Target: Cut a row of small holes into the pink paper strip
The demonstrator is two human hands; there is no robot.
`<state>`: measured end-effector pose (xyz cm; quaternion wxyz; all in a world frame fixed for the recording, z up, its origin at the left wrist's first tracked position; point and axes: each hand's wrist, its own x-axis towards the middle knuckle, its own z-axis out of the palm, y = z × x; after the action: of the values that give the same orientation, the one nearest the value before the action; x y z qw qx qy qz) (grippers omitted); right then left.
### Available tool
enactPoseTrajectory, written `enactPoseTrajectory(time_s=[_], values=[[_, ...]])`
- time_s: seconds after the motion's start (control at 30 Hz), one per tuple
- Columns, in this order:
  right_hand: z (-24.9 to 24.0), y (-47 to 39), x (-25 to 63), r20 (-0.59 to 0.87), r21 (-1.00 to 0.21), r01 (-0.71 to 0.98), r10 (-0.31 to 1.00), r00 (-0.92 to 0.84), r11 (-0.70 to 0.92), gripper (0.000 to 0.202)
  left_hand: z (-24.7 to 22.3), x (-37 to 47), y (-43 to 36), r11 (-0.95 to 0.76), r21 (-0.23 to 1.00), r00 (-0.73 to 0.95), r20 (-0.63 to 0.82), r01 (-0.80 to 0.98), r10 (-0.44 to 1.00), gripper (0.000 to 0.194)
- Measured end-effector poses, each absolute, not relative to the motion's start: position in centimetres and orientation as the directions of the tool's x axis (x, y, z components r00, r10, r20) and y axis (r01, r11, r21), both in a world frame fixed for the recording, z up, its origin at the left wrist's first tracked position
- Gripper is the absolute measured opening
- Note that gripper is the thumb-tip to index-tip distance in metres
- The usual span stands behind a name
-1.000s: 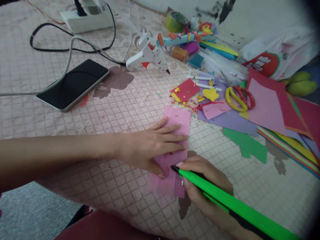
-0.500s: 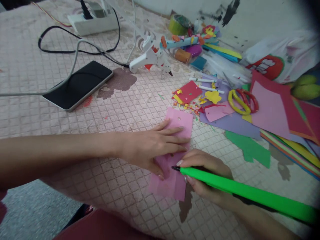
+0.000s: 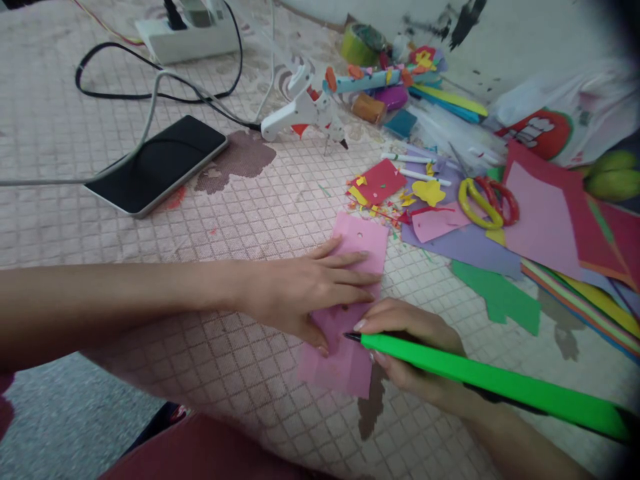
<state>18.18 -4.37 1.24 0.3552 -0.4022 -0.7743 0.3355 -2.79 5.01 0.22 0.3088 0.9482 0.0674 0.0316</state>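
Observation:
A pink paper strip with small holes lies on the patterned tablecloth at the centre. My left hand is spread flat across it, fingers apart, pressing on the paper and holding nothing. A bright green pen with a dark tip is gripped in my right hand, between thumb and fingers. The tip is at the strip's surface, just right of my left thumb. Whether it touches the paper I cannot tell.
Scissors with yellow and red handles lie among coloured papers and scraps at the right. A white glue gun stands behind the strip. A phone and power strip are at the left, with cables. A green paper piece lies right.
Both hands and the pen keep nearly the same place on the pink strip. The view has shifted very slightly.

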Motion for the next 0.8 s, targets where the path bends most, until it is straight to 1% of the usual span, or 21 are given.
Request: enactPoseTrajectory(time_s=[0.2,0.37,0.57,0.8], values=[[1.26,-4.44,18.18,0.264,-0.805,0.394,0.861,-0.434,0.445,0.02,0.13,-2.74,5.04,-0.804,0.587,0.989,0.032,0.096,0.142,0.075],[0.95,-4.27,18.22,0.292,-0.799,0.377,0.851,-0.436,0.468,0.02,0.11,-2.69,5.02,-0.8,0.592,0.989,0.025,0.104,0.147,0.075],[1.15,-4.28,18.09,0.273,-0.805,0.379,0.852,-0.447,0.456,0.018,0.33,-2.7,5.0,-0.797,0.595,0.989,0.021,0.104,0.145,0.075],[0.95,-4.28,18.18,0.289,-0.794,0.376,0.841,-0.458,0.477,0.021,0.18,-2.66,5.08,-0.794,0.599,0.989,0.022,0.106,0.149,0.074]])
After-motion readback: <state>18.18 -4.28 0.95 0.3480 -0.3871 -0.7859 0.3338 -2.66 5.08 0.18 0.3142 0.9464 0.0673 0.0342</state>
